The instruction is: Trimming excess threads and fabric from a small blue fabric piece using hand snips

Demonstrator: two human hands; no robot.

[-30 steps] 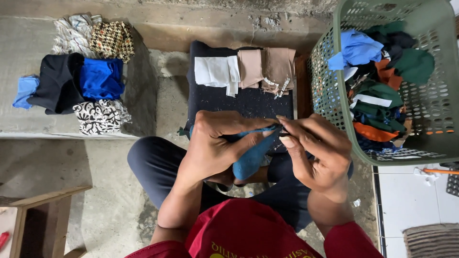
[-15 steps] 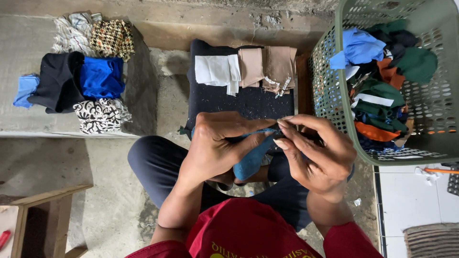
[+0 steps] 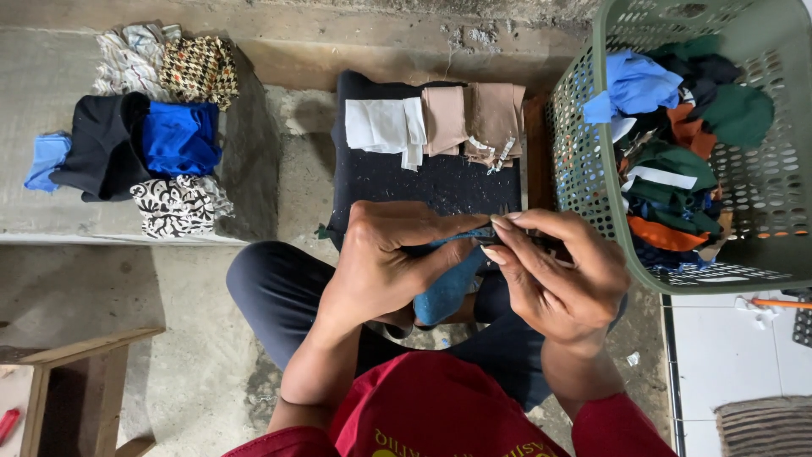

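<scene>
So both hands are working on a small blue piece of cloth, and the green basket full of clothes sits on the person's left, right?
Not quite. In the head view both hands, left and right, do hold the blue cloth, but the green basket of clothes sits on the person's right, not left.

Rough grey concrete floor (image 3: 194, 296) seen from above, stained and gritty. A raised concrete ledge (image 3: 51, 216) runs along the left. A wooden stool frame (image 3: 80, 355) sits at lower left. White floor tiles (image 3: 736, 355) fill the lower right corner. Light is dim and even.
</scene>
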